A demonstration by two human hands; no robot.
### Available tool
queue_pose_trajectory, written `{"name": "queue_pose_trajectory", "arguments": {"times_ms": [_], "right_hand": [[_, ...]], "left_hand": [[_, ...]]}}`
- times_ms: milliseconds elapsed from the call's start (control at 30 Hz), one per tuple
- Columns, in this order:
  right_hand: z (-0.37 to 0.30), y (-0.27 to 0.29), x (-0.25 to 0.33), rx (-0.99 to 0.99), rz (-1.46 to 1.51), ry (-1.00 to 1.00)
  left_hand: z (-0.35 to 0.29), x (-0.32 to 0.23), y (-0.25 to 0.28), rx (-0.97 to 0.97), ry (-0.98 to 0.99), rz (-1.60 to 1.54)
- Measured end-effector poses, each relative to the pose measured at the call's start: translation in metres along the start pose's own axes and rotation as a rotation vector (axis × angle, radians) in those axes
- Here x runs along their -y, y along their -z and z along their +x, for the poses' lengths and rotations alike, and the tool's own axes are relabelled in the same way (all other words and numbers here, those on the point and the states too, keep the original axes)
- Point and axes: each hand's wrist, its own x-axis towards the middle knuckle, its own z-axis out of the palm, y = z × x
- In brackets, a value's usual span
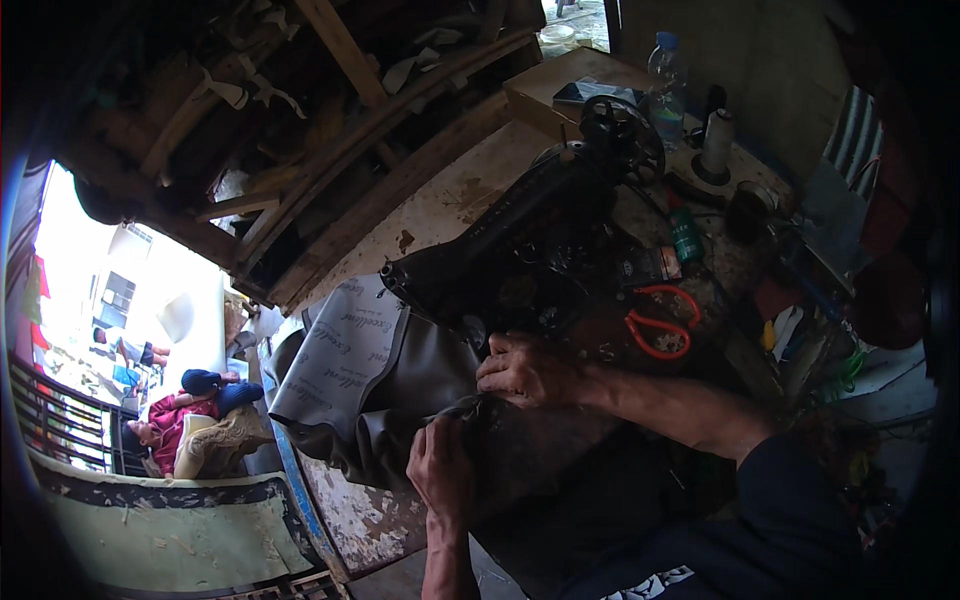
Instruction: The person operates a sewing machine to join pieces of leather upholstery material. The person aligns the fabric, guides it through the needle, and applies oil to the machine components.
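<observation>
Your left hand rises from the lower edge with its forearm nearly upright, knuckles up, fingers curled over a bunched edge of the dark sheet material, which it grips. Your right forearm reaches in from the right, out of a dark sleeve, running leftward and slightly up. Your right hand lies just beyond the left, back upward and fingers bent down onto the same material; whether it pinches or only presses, you cannot tell, since its fingertips are covered.

The material lies on the worktable at the near left end of the black sewing machine, a pale grey printed face turned up on its left. The needle area is lost in shadow beyond your right hand, and the material's lower part blends into the darkness below your wrists. Orange-handled scissors lie right of the machine, their blades hard to make out. Your left elbow is cut off by the frame.
</observation>
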Motion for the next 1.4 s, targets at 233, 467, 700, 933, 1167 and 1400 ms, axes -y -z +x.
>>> {"name": "queue_pose_trajectory", "arguments": {"times_ms": [233,467,700,933,1167,1400], "right_hand": [[-0.002,0.001,0.0,0.007,0.018,-0.009],[0.0,0.002,0.0,-0.01,0.007,0.016],[0.002,0.002,-0.006,-0.007,0.002,0.014],[0.014,0.003,0.004,-0.046,0.029,0.043],[0.016,0.014,0.019,-0.15,0.051,0.18],[0.02,0.012,0.028,-0.113,0.062,0.23]], "left_hand": [[0.007,0.013,0.002,0.191,0.084,-0.036],[0.016,-0.01,0.002,0.271,0.075,0.134],[0.008,0.007,0.01,0.315,-0.098,0.239],[0.002,-0.035,0.065,0.444,-0.151,0.201],[-0.003,-0.037,0.066,0.427,-0.145,0.243],[-0.002,-0.044,0.07,0.429,-0.157,0.262]]}}
